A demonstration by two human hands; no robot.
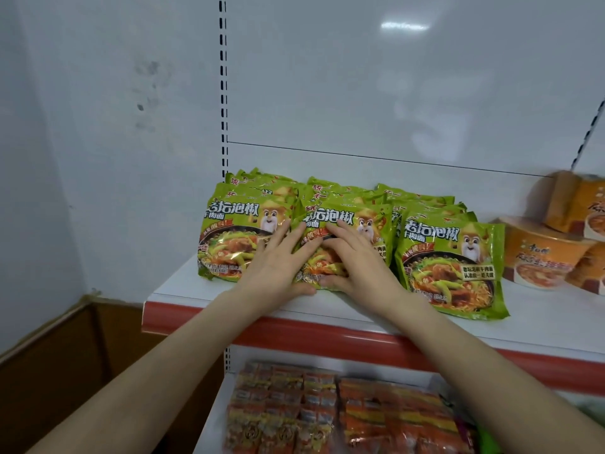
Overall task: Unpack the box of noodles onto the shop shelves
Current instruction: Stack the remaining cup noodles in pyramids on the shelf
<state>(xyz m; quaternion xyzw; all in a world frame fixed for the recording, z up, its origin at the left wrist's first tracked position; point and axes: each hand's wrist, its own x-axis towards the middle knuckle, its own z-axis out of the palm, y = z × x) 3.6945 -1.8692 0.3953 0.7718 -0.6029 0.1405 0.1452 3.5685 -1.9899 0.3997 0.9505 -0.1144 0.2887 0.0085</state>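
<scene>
While squaring up the middle stack of green noodle packets (pixel 330 213), laid the left hand (pixel 278 262) and right hand (pixel 355 257) flat on its front packet, fingers straight and spread, thumbs at its near edge, gripping nothing. Stood in three rows on the white shelf (pixel 183 290), left of the orange noodle bowls (pixel 537 253); judged to be the tidying step. Probably called next for lifting both palms away and reaching down left to what looked like the brown box (pixel 65 355) for more.

Both bare forearms are stretched forward. The left hand (pixel 278 260) and right hand (pixel 355 257) are laid flat, palms down, fingers held straight and angled toward each other.
</scene>
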